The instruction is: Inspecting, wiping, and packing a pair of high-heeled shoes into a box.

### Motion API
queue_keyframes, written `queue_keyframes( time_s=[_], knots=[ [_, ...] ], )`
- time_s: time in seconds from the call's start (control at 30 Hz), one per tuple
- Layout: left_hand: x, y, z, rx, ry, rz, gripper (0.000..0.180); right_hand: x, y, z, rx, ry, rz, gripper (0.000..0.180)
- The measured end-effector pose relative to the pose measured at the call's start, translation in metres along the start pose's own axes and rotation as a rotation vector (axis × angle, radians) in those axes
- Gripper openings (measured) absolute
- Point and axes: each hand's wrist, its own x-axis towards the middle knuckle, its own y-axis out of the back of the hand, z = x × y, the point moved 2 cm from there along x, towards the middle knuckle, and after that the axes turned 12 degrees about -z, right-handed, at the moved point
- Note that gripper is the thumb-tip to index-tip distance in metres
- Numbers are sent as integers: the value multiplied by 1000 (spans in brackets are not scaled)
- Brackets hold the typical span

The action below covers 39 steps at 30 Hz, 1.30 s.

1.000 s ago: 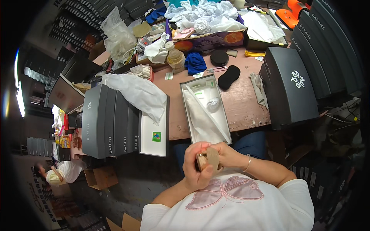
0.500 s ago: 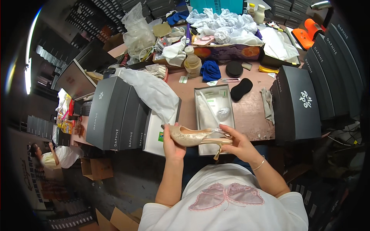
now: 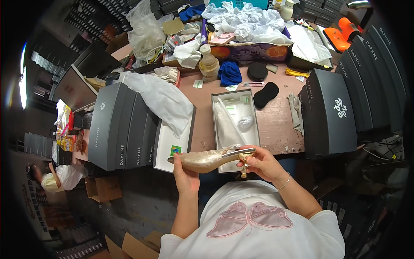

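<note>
Hands at lower centre of frame: left hand [image 3: 186, 175] clasps toe end of gold shoe [image 3: 207, 158]; right hand [image 3: 261, 162] pinches heel end. Shoe lies level between them, over near edge of open box [image 3: 235, 125].

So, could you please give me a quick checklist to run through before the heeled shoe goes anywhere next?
1. Left hand grips the toe end of the shiny beige pointed slingback shoe: ok.
2. Right hand holds its heel end by the thin gold heel: ok.
3. Open grey cardboard shoe box lies right beyond the shoe: ok.
4. Box free inside: not ok, white tissue paper fills it.
5. Shoe free of scuffs: cannot tell.
</note>
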Motion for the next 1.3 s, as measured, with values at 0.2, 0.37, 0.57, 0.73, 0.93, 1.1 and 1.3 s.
queue_keyframes(
  time_s=[0.2, 0.37, 0.57, 0.73, 0.93, 1.1, 1.3],
  knots=[
    [-1, -6, -3, -39, -39, -73, 58, -1, -3, 7, 12, 28, -9, 38],
    [-11, -38, -37, -239, 49, -118, 65, 0, -21, 34, -88, -13, -104, 40],
    [4, -41, -25, -237, 208, -134, 69, -14, 44, -38, -578, 2, 265, 28],
    [-8, -54, -40, -157, 283, -135, 71, -16, 134, -108, -1518, 407, 976, 23],
    [-2, -66, -58, -171, 461, -175, 69, 28, 205, -134, -2029, 62, 1131, 21],
    [-1, -67, -54, -180, 483, -109, 66, 20, 249, -123, -1960, 95, 1052, 21],
    [-27, -41, -59, -194, 523, -121, 66, -12, 96, -77, -968, -5, 506, 15]
  ],
)
